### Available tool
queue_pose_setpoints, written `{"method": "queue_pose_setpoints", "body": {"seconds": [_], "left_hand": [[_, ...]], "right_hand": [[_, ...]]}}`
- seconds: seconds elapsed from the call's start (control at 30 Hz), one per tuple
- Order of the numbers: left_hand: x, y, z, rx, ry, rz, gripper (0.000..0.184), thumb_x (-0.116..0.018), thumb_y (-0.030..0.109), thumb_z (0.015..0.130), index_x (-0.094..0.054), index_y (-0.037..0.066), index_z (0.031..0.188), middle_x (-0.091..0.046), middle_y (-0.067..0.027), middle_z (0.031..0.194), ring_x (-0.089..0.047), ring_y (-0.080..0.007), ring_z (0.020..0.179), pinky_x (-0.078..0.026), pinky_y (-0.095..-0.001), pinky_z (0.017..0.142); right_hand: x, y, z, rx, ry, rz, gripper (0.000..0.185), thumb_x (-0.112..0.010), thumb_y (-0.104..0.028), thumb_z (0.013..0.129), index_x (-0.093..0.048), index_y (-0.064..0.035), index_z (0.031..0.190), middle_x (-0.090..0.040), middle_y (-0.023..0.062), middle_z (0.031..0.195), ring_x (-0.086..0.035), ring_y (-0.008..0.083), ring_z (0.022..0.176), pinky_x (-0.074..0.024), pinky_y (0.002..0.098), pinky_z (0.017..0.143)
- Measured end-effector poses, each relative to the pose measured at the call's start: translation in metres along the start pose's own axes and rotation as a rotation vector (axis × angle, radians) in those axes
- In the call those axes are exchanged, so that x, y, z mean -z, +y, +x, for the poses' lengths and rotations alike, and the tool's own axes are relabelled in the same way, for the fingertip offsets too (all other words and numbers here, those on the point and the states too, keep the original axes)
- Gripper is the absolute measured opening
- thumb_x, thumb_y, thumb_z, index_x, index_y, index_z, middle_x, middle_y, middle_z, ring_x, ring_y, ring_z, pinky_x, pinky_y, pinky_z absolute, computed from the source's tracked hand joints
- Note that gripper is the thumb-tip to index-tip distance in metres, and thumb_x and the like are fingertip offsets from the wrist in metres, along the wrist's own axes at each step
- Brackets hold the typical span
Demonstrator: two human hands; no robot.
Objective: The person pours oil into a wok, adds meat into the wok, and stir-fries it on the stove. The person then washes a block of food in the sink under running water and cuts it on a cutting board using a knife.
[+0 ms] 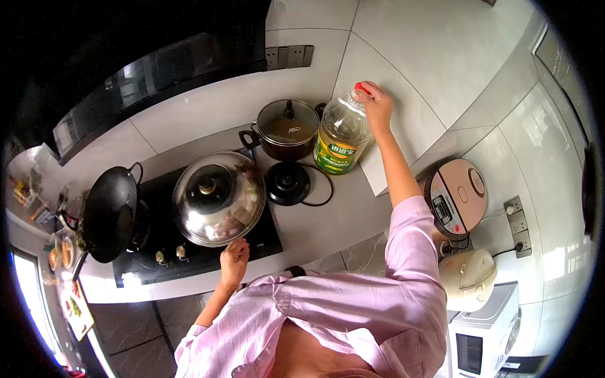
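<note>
My right hand (378,108) reaches to the top of a large clear oil bottle (341,143) with a green and yellow label. Its fingers are closed around the red cap (361,88). The bottle stands upright on the counter in the corner. My left hand (234,259) is loosely closed, with nothing visible in it, at the front rim of a big shiny domed lid (242,211). That lid covers a pan on the black gas stove (265,236). Left of the bottle sits a dark pot (287,151) with a glass lid.
A black round base with a cord (287,183) lies between stove and bottle. An empty wok (111,214) is on the left burner. To the right are a rice cooker (463,195), a cream kettle (469,280) and a white appliance (482,327). A range hood (164,75) overhangs the stove.
</note>
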State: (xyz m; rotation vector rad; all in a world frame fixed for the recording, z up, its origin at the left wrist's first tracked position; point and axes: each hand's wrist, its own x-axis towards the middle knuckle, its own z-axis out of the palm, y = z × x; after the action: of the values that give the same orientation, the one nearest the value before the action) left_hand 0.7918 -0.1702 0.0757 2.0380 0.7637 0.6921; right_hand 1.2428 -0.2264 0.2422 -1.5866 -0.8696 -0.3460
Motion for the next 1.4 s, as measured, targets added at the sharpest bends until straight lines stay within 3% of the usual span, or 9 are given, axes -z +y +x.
{"method": "queue_pose_setpoints", "body": {"seconds": [0.47, 0.53, 0.57, 0.6, 0.97, 1.07, 1.2, 1.33, 1.4], "left_hand": [[-0.016, 0.008, 0.011, -0.019, 0.012, 0.037, 0.009, -0.056, 0.001, 0.073, -0.061, -0.001, 0.08, -0.062, -0.015, 0.086, -0.06, -0.0299, 0.074, -0.048, -0.0319, 0.063], [-0.019, 0.008, 0.003, 0.021, 0.031, 0.029, 0.009, -0.055, 0.001, 0.073, -0.061, -0.001, 0.08, -0.062, -0.0153, 0.086, -0.06, -0.0301, 0.074, -0.048, -0.032, 0.063], [-0.02, 0.008, -0.005, 0.011, 0.04, 0.047, 0.009, -0.055, 0.001, 0.073, -0.061, -0.001, 0.08, -0.061, -0.0154, 0.085, -0.06, -0.0298, 0.073, -0.048, -0.0319, 0.063], [-0.018, 0.007, -0.01, -0.006, 0.048, 0.07, 0.009, -0.055, 0.001, 0.073, -0.06, -0.001, 0.08, -0.061, -0.0156, 0.084, -0.06, -0.0294, 0.072, -0.048, -0.0317, 0.062], [-0.009, -0.019, -0.051, 0.273, 0.108, 0.042, 0.011, -0.055, 0.004, 0.075, -0.061, 0.001, 0.083, -0.06, -0.0161, 0.087, -0.06, -0.0316, 0.076, -0.047, -0.0338, 0.062], [-0.001, -0.009, -0.059, 0.32, 0.137, 0.06, 0.014, -0.053, 0.008, 0.075, -0.061, 0.006, 0.087, -0.059, -0.0127, 0.087, -0.057, -0.0343, 0.077, -0.045, -0.0388, 0.065], [0.0, -0.03, -0.074, 0.36, 0.102, 0.008, 0.017, -0.052, 0.003, 0.066, -0.06, 0.001, 0.081, -0.06, -0.0125, 0.083, -0.059, -0.0287, 0.076, -0.046, -0.0357, 0.066], [0.017, -0.041, -0.109, 0.448, 0.07, -0.106, 0.014, -0.052, 0.007, 0.064, -0.061, 0.002, 0.074, -0.061, -0.0139, 0.074, -0.059, -0.0296, 0.071, -0.046, -0.037, 0.064], [0.03, -0.05, -0.131, 0.483, 0.148, -0.141, 0.015, -0.052, 0.007, 0.064, -0.062, 0.002, 0.075, -0.061, -0.0156, 0.072, -0.059, -0.0303, 0.071, -0.045, -0.0384, 0.064]], "right_hand": [[0.008, -0.07, 0.131, 0.153, -0.208, -0.531, 0.046, -0.047, -0.043, 0.08, -0.056, -0.0073, 0.109, -0.056, 0.0133, 0.111, -0.05, 0.0309, 0.106, -0.0381, 0.0367, 0.089], [-0.022, -0.002, 0.128, 0.23, -0.312, -0.792, 0.048, -0.046, -0.041, 0.081, -0.052, -0.0088, 0.115, -0.049, 0.0135, 0.12, -0.044, 0.0295, 0.113, -0.0323, 0.0387, 0.096], [-0.046, 0.101, 0.121, 0.108, -0.551, -0.931, 0.062, -0.045, -0.045, 0.081, -0.03, -0.0136, 0.132, -0.022, 0.0082, 0.141, -0.029, 0.0271, 0.125, -0.0191, 0.0468, 0.102], [-0.032, -0.005, 0.096, -0.247, -0.86, -0.881, 0.059, -0.046, -0.042, 0.079, -0.037, -0.0105, 0.128, -0.038, 0.0144, 0.131, -0.036, 0.0267, 0.121, -0.0288, 0.0403, 0.099], [-0.029, -0.02, 0.087, 0.22, -0.473, -1.016, 0.039, -0.051, -0.029, 0.077, -0.055, -0.0049, 0.108, -0.058, 0.0154, 0.1, -0.057, 0.0319, 0.087, -0.0448, 0.0405, 0.075], [-0.036, -0.053, 0.052, 0.373, -0.158, -0.543, 0.03, -0.05, -0.021, 0.083, -0.055, -0.0034, 0.107, -0.057, 0.0165, 0.103, -0.056, 0.0322, 0.091, -0.0453, 0.0383, 0.076], [-0.049, -0.049, -0.049, 0.45, -0.367, -0.253, 0.03, -0.047, -0.008, 0.085, -0.051, 0.0012, 0.113, -0.056, 0.0149, 0.11, -0.054, 0.0234, 0.099, -0.0423, 0.0315, 0.084], [-0.067, -0.045, -0.209, 0.25, -0.849, 0.009, 0.021, -0.049, -0.014, 0.086, -0.057, 0.0004, 0.099, -0.06, 0.0066, 0.082, -0.056, 0.0138, 0.071, -0.0446, 0.0252, 0.062], [-0.09, -0.08, -0.293, -0.299, -1.031, 0.145, 0.024, -0.05, -0.013, 0.085, -0.055, 0.0013, 0.103, -0.06, 0.0089, 0.084, -0.058, 0.0132, 0.065, -0.0457, 0.0236, 0.053]]}}
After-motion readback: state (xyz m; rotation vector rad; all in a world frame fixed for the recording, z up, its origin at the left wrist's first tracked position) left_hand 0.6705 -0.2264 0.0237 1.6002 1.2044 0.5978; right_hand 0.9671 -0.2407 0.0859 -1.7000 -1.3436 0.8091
